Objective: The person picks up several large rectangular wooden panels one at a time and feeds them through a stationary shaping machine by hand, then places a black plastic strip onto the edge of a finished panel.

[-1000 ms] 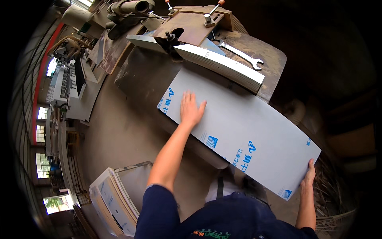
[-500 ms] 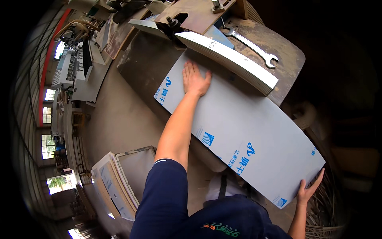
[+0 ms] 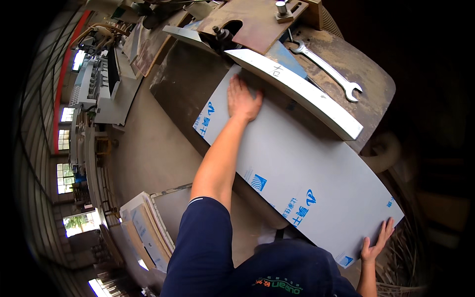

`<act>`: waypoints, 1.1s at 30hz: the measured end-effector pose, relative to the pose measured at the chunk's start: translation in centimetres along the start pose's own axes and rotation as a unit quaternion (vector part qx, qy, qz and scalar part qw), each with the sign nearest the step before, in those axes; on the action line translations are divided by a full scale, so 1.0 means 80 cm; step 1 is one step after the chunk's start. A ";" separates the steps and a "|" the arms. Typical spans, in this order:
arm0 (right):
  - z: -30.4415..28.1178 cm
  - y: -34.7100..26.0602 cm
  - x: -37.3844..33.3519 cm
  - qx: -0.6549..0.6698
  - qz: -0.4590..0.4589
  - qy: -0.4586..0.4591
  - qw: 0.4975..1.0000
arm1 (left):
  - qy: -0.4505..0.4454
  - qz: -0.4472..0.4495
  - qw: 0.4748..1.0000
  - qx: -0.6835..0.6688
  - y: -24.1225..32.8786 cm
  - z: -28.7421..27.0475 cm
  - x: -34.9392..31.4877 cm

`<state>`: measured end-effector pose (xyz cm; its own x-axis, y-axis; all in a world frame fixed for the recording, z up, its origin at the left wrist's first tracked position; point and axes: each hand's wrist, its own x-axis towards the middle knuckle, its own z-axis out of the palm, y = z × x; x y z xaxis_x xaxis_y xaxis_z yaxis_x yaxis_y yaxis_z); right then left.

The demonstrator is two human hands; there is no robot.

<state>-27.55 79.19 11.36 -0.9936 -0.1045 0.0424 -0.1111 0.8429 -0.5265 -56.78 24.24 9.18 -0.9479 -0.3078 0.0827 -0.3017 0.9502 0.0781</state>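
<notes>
A long grey panel [image 3: 292, 143] with blue printed film lies flat on the machine table [image 3: 178, 79], running from the far left down to my near right. My left hand [image 3: 243, 100] rests palm down on its far end, fingers stretched out. At the panel's near right end, my right hand [image 3: 378, 243] lies against the edge with its fingers extended and thumb apart. A thick white fence board [image 3: 302, 96] stands along the panel's far side. Just beyond the far end, a dark spindle [image 3: 223, 34] shows in the gap between this board and a shorter white board [image 3: 185, 35].
An open-ended wrench [image 3: 329, 69] lies on the dusty tabletop behind the fence. A ribbed hose [image 3: 385, 152] hangs at the right, above a heap of thin strips [image 3: 403, 257]. Boards stand stacked [image 3: 146, 230] at the lower left. Another machine [image 3: 106, 89] is farther left.
The view has shifted slightly, so the fence and wrench appear lower and farther right. The panel has slid a little forward along the fence, with both hands still on it.
</notes>
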 end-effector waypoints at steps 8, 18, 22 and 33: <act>0.011 -0.019 0.012 -0.007 0.009 -0.007 1.000 | 0.004 0.006 1.000 -0.018 -0.013 -0.006 0.016; 0.031 -0.053 0.036 -0.013 0.009 -0.020 1.000 | 0.008 0.012 1.000 0.006 -0.053 -0.003 0.050; 0.037 -0.067 0.044 -0.014 0.012 -0.026 0.999 | 0.015 0.018 1.000 0.014 -0.069 0.003 0.065; 0.072 -0.121 0.084 0.005 0.005 -0.024 1.000 | 0.041 0.021 0.999 0.001 -0.128 0.006 0.117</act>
<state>-33.04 67.32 11.86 -0.9927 -0.1204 -0.0036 -0.0998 0.8383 -0.5360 -62.63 11.65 8.72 -0.9482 -0.2699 0.1678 -0.2614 0.9626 0.0713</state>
